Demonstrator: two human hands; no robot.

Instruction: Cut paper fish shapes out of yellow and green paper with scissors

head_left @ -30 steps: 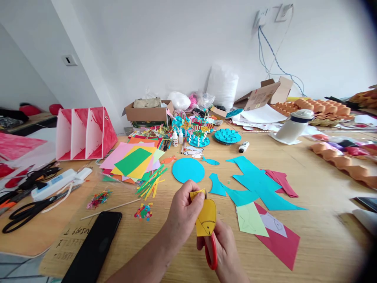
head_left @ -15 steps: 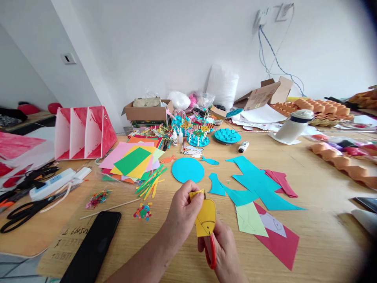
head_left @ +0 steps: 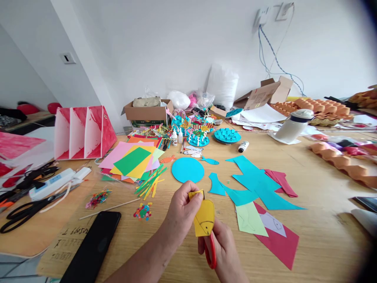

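Note:
My left hand pinches a yellow piece of paper near its upper edge, thumb on top. A fish outline is drawn on the paper in dark line, its head and eye toward me, and the right side is cut to a curve. In my right hand are red-handled scissors; the paper hides most of their blades. Beyond the hands lies a blue paper circle. Off to the right are blue paper offcuts, a light green sheet with a pencil drawing and a red sheet.
Stacked coloured paper and green and yellow strips lie left of centre. A black phone, a wooden stick and black scissors are nearer left. Glue bottles and decorated blue plates stand farther back.
The yellow paper has shifted very slightly to the left and turned a little. Both hands keep nearly the same place and grip.

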